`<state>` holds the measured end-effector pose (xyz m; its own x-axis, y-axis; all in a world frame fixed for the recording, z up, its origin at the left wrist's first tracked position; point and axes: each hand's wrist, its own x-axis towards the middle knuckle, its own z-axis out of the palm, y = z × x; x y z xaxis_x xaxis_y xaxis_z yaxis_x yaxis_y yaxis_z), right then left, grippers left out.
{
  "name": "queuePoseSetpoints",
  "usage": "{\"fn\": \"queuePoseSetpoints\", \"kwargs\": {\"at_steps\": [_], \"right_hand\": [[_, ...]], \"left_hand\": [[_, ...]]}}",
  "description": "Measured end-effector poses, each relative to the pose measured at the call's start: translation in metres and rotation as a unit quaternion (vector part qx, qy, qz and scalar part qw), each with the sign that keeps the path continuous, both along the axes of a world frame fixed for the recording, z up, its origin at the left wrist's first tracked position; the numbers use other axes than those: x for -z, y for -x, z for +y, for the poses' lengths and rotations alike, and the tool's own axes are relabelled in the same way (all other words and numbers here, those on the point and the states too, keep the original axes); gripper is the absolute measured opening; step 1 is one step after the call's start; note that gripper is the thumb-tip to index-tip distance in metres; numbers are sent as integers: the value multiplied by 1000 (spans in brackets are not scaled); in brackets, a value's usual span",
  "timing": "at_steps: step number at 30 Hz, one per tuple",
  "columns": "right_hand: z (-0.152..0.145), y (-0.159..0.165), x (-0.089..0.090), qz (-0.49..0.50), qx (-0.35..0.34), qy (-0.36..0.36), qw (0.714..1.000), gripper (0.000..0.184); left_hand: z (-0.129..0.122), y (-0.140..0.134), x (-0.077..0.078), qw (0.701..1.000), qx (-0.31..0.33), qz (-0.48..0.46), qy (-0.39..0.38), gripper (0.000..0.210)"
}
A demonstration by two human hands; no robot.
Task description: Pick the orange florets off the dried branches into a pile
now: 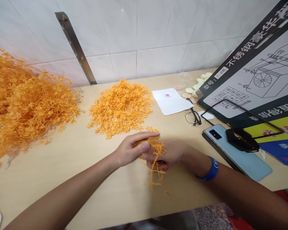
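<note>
Over the front middle of the table my two hands meet around an orange plastic flower sprig (156, 159). Its branching stems hang down between and below the fingers. My left hand (132, 147) comes from the left, thumb and fingers closed on the sprig's upper part. Opposite it, my right hand (169, 153) is curled round the stems, partly hidden behind them; a blue wristband (212, 167) is on that wrist. Just beyond the hands lies a heap of small loose orange florets (122, 107). A tiny orange piece (167, 193) rests on the table near me.
A big pile of orange sprigs (26, 102) fills the left. At right are white paper (171, 100), eyeglasses (193, 117), a light-blue phone (240, 153), a black stand (242, 140) and a printed box (259, 73). A metal bracket (75, 48) is fixed to the tiled wall.
</note>
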<state>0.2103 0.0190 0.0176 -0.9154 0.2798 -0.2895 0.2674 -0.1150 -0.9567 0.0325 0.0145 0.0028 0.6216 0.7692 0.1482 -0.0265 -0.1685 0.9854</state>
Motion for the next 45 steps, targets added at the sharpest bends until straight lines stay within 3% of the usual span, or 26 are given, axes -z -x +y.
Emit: {"fn": "queuePoseSetpoints", "kwargs": {"at_steps": [6, 10, 14, 17, 20, 24, 28, 31, 35, 38, 41, 45], "right_hand": [[2, 0, -11, -68, -76, -57, 993, 59], [2, -3, -1, -57, -32, -92, 994, 51], [2, -3, 5, -59, -1, -137, 989, 45], [1, -1, 2, -84, 25, -134, 987, 45], [0, -1, -1, -80, 24, -104, 991, 50], [-3, -2, -1, -1, 25, -89, 996, 56], [-7, 0, 0, 76, 94, -75, 990, 59], [-8, 2, 1, 128, 185, -95, 970, 60], [-5, 5, 7, 124, 382, -181, 898, 54], [-1, 6, 14, 119, 481, -170, 851, 48], [2, 6, 18, 130, 512, -161, 834, 38], [4, 6, 14, 108, 492, -143, 852, 32]], "left_hand": [[-1, -1, 8, 997, 27, -29, 69, 33], [-4, -3, 5, 998, -2, -65, 28, 30], [-7, -5, -3, 999, -11, -37, -12, 22], [-6, -8, -4, 998, -30, -52, 14, 18], [-1, -8, -2, 987, -93, -110, 73, 24], [10, -4, 2, 962, -200, -160, 98, 33], [15, 0, 4, 949, -251, -163, 96, 36], [14, 0, 3, 950, -272, -129, 79, 35], [13, 0, 1, 952, -276, -115, 59, 33], [12, -1, 1, 956, -261, -122, 53, 31], [9, -3, 2, 967, -238, -81, 30, 23], [5, -4, 7, 981, -188, -16, -37, 9]]}}
